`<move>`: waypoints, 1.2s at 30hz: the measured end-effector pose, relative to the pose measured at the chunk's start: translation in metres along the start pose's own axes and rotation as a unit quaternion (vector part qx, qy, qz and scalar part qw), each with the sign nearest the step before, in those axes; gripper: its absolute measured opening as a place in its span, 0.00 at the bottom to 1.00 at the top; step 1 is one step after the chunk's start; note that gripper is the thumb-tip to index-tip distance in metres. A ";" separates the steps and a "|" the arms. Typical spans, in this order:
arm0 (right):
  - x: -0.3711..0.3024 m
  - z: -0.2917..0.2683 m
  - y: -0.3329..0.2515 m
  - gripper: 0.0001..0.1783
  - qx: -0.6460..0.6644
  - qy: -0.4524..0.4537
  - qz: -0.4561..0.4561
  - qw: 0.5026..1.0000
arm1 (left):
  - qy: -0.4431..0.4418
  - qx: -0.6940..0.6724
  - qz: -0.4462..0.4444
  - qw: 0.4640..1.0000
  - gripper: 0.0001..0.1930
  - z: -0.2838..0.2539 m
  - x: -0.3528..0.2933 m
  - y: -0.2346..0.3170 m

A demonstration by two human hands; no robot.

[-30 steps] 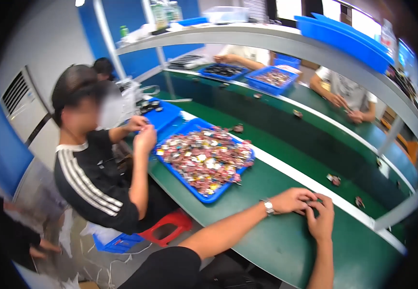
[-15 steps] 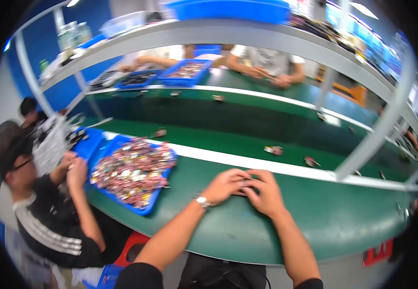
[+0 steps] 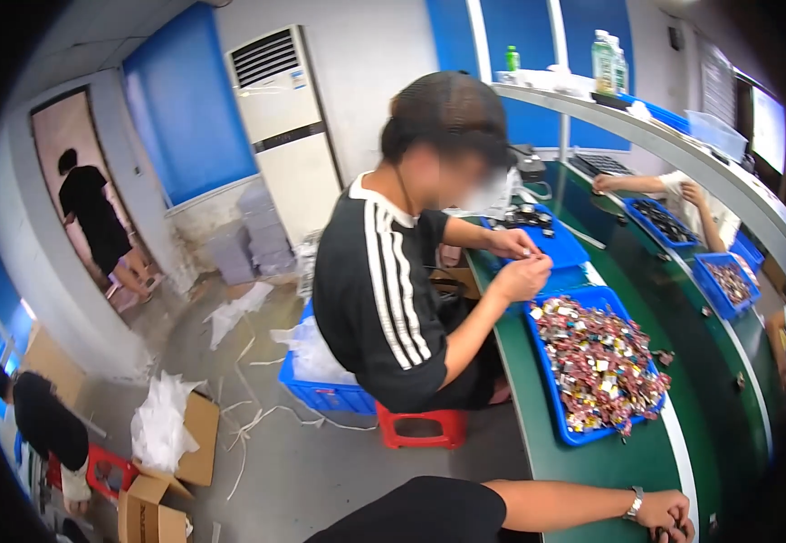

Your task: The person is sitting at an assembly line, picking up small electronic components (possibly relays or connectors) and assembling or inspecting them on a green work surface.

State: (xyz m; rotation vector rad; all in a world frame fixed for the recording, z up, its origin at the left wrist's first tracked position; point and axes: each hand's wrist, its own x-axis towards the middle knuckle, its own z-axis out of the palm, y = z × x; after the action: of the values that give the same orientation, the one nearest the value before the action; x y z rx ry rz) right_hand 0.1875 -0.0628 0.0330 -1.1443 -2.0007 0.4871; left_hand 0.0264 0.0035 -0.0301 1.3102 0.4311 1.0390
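Left hand (image 3: pixel 665 509) is seen curled at lower right, below a heaped blue tray (image 3: pixel 579 437); either hand's grip cannot be told.

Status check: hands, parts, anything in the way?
Left hand at lower edge, grip unclear; right hand not discernible. Blue tray heaped with small parts. Picture edge limits view.

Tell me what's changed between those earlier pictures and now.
The view has swung left, bringing in a doorway and cardboard boxes. The left hand now appears at the lower right; the right hand can no longer be made out. No grasp or release is clear. The blue tray stays heaped with small parts; the co-worker's hands stay together.
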 end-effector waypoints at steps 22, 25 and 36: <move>0.003 0.002 0.010 0.09 0.018 0.115 -0.012 0.993 | 0.007 -0.079 -0.159 0.984 0.11 0.006 -0.007 0.047; 0.002 0.005 0.008 0.09 0.002 0.116 -0.014 0.993 | 0.015 -0.068 -0.152 0.986 0.11 0.004 -0.011 0.047; 0.004 0.017 0.006 0.08 0.054 0.126 0.009 0.991 | 0.023 -0.049 -0.155 0.986 0.12 -0.004 -0.014 0.051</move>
State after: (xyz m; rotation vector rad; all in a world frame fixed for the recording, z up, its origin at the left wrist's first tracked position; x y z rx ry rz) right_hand 0.1766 -0.0559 0.0205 -1.1006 -1.7273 0.4329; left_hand -0.0028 -0.0099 0.0119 1.0926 0.5909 0.8198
